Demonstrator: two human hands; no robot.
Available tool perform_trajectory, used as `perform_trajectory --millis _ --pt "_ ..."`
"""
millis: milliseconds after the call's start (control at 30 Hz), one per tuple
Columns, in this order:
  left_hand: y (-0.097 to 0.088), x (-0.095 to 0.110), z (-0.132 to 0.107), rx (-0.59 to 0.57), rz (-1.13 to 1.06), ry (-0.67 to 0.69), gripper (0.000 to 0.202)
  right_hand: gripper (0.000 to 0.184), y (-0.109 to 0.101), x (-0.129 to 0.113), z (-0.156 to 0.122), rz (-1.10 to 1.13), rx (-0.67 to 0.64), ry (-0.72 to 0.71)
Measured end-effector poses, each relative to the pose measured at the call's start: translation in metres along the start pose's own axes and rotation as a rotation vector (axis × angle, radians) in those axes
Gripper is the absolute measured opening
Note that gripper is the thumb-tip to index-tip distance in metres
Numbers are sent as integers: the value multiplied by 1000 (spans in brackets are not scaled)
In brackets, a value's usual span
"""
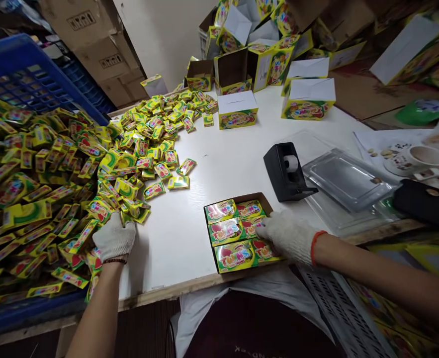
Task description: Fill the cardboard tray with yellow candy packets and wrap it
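Observation:
My left hand [115,237], in a white knit glove, is at the near edge of a heap of small yellow-green packs [128,161]. Its fingers curl down among the packs, and whatever is in them is hidden. On the white table, close to my body, lies an open shallow box [218,266] with several "Twins" packs [224,230] laid flat in rows. My gloved right hand [288,234] is closed over the box's right side, its fingertips touching the packs there.
A blue crate [29,74] overflows with packs on the left. A black tape dispenser [286,171], clear plastic lid [349,176], black pouch [420,201] and cup [424,159] are to the right. Yellow cartons [237,109] stand at the back.

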State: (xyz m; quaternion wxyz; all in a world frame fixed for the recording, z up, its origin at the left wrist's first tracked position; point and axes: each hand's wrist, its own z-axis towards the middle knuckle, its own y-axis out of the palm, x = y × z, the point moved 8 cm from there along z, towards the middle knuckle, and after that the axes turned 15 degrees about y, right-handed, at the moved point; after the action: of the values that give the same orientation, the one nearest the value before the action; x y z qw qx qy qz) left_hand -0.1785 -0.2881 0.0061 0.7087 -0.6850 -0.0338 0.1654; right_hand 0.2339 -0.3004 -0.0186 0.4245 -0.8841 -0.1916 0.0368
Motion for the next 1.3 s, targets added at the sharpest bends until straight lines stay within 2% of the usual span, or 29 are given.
perform_trajectory --millis 100,167,200,267,333,433,500,600,700,733,800,867,933,1000,1067,1100,1167,1233,1300 --pt "-20 3 -14 182 -253 -36 45 31 -1 -1 0 -42 25 -54" --pt "-29 14 -24 308 -635 -33 51 41 1 -5 4 -21 3 -100" --pt "-30 25 -30 329 -881 -24 54 46 1 -7 6 3 -5 -111" --pt "-24 62 -41 231 -1352 0 60 50 1 -8 11 38 -30 -119" --pt "-20 110 -56 41 -1678 18 67 50 3 -8 13 43 -45 -129" --pt "-18 171 -78 -173 -1889 23 68 42 8 -10 14 8 -13 -103" --pt "-20 201 -87 -261 -1960 47 66 30 15 -10 17 1 -17 -23" --pt "-24 226 -92 -337 -2018 81 60 16 25 -16 21 26 -71 37" --pt "-33 233 -90 -316 -2011 158 45 14 18 -15 21 64 -77 36" --pt "-39 232 -87 -256 -1975 213 37 14 13 -11 18 83 -77 32" --pt "-57 223 -80 -25 -1822 359 22 12 -4 -1 11 227 -49 19" --pt "-83 217 -79 296 -1555 566 16 19 -24 11 1 598 -22 -8" --pt "-108 225 -94 558 -1292 838 23 38 -41 23 -7 1062 -15 -50" --pt "-121 242 -115 674 -1138 1081 24 57 -52 38 -11 1333 41 -56" --pt "-123 260 -133 661 -1067 1254 18 68 -57 50 -11 1363 74 -67" --pt "-120 267 -137 630 -1037 1293 15 69 -56 52 -10 1332 31 -102" --pt "-112 273 -137 575 -971 1315 18 67 -49 49 -5 1226 -137 -205" --pt "-103 264 -119 555 -962 1204 25 59 -41 49 1 1103 -221 -223" --pt "-94 242 -95 552 -992 1030 28 52 -37 52 7 1020 -166 -148"
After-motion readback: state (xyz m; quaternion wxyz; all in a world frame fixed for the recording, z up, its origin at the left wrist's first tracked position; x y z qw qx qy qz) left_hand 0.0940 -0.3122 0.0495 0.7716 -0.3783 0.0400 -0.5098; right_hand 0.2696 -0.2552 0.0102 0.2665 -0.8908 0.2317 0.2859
